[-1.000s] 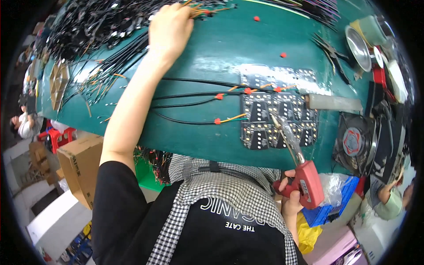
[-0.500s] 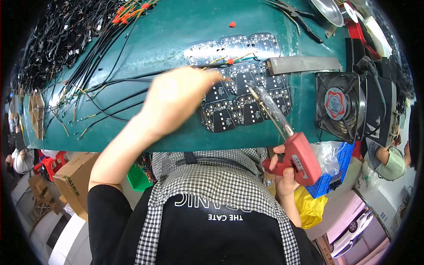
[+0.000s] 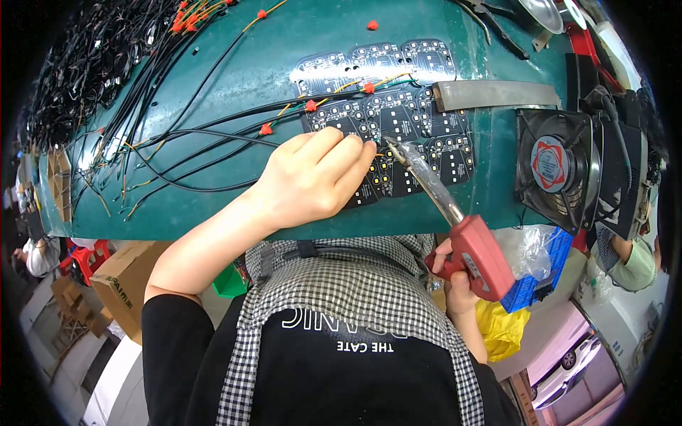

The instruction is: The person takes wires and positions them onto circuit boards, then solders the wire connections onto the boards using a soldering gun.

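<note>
My left hand point(image 3: 312, 177) is closed over the near left part of a panel of black circuit boards point(image 3: 398, 121), its thumb and fingertips pinched together. A black cable point(image 3: 220, 189) runs under the hand, and a bit of orange wire shows at the fingertips; the grip itself is partly hidden. My right hand point(image 3: 460, 287) is wrapped round the handle of a red soldering gun point(image 3: 483, 259). The gun's metal tip points at the boards, just right of my left fingertips. Other black cables with red pieces point(image 3: 310, 106) lie across the boards' left side.
A flat metal bar point(image 3: 497, 95) rests at the boards' right edge. Further right stands a square fan point(image 3: 554, 167). Pliers point(image 3: 497, 28) lie at the far right. A large heap of black cables point(image 3: 99, 64) covers the far left. A blue crate point(image 3: 550, 266) sits below the table edge.
My left hand has moved right and nearer, with its fingertips now down on the boards beside the soldering tip. The gun's tip has shifted slightly left. Cables under the hand have come into sight.
</note>
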A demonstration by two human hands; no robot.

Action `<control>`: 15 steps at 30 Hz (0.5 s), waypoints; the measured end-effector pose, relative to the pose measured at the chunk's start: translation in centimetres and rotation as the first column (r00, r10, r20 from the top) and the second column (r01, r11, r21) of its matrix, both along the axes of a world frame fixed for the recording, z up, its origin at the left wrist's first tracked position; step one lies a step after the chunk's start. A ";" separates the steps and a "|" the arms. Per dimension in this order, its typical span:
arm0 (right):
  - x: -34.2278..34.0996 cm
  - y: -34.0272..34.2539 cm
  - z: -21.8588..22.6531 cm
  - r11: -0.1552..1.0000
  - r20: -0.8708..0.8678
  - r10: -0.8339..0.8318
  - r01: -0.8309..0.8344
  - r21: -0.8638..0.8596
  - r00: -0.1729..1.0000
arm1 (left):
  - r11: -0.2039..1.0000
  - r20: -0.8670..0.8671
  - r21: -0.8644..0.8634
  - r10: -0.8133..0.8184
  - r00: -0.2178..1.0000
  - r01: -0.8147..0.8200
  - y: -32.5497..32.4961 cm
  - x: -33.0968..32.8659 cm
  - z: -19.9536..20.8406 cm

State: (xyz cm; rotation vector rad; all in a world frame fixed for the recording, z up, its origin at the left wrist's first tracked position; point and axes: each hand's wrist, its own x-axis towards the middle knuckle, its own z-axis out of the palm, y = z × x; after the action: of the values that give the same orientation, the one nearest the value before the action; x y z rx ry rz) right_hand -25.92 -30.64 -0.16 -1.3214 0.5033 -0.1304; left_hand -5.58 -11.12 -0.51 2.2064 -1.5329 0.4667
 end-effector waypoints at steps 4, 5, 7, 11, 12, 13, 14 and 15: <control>-0.4 -0.4 -0.4 1.000 -0.002 0.008 -0.008 0.013 1.000 | 1.000 0.006 0.001 0.007 1.000 -0.007 0.0 -0.1 0.0; -0.4 -0.4 -0.5 1.000 -0.003 0.019 -0.019 0.008 1.000 | 1.000 0.006 0.001 0.008 1.000 -0.008 0.0 -0.1 0.0; -0.7 -0.5 -0.9 1.000 -0.005 0.031 -0.031 0.003 1.000 | 1.000 0.020 0.009 0.015 1.000 -0.016 -0.1 -0.2 -0.1; -1.7 -0.8 -2.0 0.990 0.023 0.056 -0.052 -0.127 0.998 | 1.000 0.016 0.003 0.007 1.000 -0.007 -0.1 -0.2 0.0; -1.9 -0.8 -2.2 0.986 0.037 0.065 -0.058 -0.154 0.997 | 1.000 0.013 0.001 0.012 1.000 -0.012 -0.1 -0.2 0.0; -2.2 -1.1 -2.8 0.986 0.036 0.065 -0.059 -0.154 0.997 | 1.000 0.010 0.000 0.016 1.000 -0.016 -0.1 -0.3 0.0; -2.3 -1.5 -3.2 0.954 0.062 0.140 -0.117 -0.275 0.988 | 1.000 0.010 0.000 0.017 1.000 -0.017 -0.1 -0.3 0.0; -2.3 -1.7 -3.4 0.904 0.079 0.216 -0.168 -0.392 0.973 | 1.000 0.009 0.001 0.020 1.000 -0.020 -0.1 -0.2 0.0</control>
State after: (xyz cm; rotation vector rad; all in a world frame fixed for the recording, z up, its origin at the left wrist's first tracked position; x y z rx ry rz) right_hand -28.19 -32.30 -3.53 -1.7290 0.2454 -0.1491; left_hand -5.82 -11.20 -0.54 2.2251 -1.5181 0.4829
